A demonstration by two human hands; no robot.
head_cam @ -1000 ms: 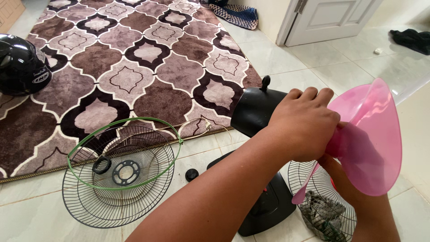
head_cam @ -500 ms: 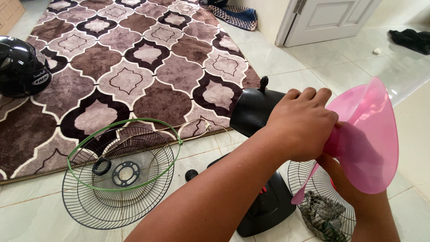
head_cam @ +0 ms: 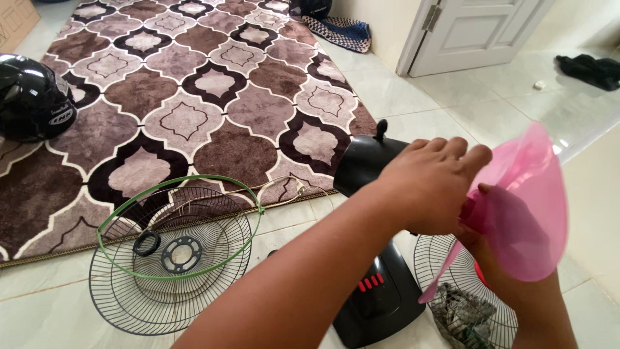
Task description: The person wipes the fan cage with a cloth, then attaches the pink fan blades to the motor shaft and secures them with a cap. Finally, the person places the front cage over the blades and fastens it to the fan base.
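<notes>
Gripping translucent pink fan blade (head_cam: 529,213), both hands closed (head_cam: 433,187) (head_cam: 481,223), apparently on hub, black motor housing (head_cam: 365,165) behind

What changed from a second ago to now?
Very little. The left hand stays at the hub of the pink fan blade, next to the black motor housing, and the right hand still holds the blade from below; the blade looks slightly turned, its upper edge leaning a little more toward the motor. The wire grille with the green ring, the helmet and the fan base have not moved.

Black helmet (head_cam: 32,97) on patterned rug (head_cam: 194,97), white door (head_cam: 475,32), dark cloth (head_cam: 591,70) on floor
</notes>
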